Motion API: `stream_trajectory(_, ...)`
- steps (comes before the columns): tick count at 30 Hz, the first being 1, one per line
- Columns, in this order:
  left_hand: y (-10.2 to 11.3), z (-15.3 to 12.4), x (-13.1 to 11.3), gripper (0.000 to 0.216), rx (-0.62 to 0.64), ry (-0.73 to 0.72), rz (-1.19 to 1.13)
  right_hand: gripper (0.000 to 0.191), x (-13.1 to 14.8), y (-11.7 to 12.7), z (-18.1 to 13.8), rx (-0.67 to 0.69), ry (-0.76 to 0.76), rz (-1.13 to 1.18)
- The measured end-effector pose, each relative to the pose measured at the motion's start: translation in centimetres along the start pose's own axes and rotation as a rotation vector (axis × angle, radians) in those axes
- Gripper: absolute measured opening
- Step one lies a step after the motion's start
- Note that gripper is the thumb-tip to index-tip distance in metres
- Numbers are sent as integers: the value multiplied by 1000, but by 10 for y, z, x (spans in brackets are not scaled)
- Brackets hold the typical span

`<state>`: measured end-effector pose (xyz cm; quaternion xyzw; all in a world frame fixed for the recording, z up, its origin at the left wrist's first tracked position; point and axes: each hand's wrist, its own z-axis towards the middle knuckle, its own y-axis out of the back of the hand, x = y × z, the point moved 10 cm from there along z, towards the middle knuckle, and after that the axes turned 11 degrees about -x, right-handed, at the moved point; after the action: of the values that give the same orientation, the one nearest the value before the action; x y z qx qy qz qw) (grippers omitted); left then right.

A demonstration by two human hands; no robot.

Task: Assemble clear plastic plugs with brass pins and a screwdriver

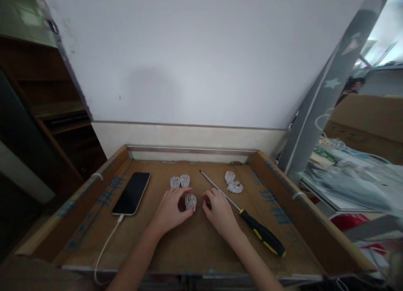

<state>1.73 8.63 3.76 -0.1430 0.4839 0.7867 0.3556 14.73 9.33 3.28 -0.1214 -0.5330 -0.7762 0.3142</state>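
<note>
Plug: clear plastic body, lobed outline, brassy pins facing up. It's mid-tray over the cardboard, held between thumb and fingers of the left hand. Right hand is just beside it, fingertips nearly together; can't tell if they hold anything. Blue Chinese characters on both cardboard sides, left looks like 拼箱, right too blurred to read.

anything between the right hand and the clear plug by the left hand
Nothing visible: just a small gap separates the right hand from the clear plug. The screwdriver lies on that hand's other side.
</note>
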Motion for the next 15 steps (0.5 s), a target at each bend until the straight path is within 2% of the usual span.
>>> stream_trajectory(4,1,-1,3,44,30,0,50,31,20,-6,9,58,61,181)
stream_trajectory(7,2,-3,4,44,53,7,90,26,30,-14,12,89,67,258)
stream_trajectory(15,0,-4,0,49,71,-15,118,17,25,-22,14,23,-35,217)
